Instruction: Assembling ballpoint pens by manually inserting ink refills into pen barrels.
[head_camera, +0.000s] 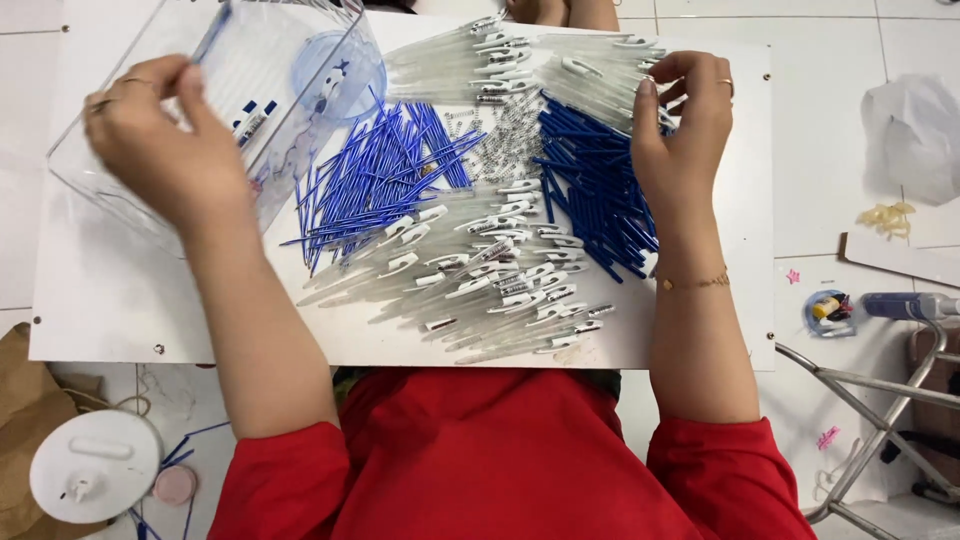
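A white board (120, 300) lies across my lap, covered with pen parts. My left hand (165, 135) hovers over a clear plastic box (270, 90) at the board's left, fingers pinched together; whether it holds something I cannot tell. My right hand (685, 125) grips a clear pen barrel (650, 105) at the far right of the piles. Between the hands lie thin blue refills (380, 175), dark blue pen pieces (595, 185), small metal springs (505, 135) and several clear barrels with white clips (490, 270).
A round white lid (95, 465) and brown paper bag (25, 420) sit on the floor at lower left. At right are a crumpled plastic bag (915, 130), a small blue tape dispenser (828, 310) and a metal frame (880, 420).
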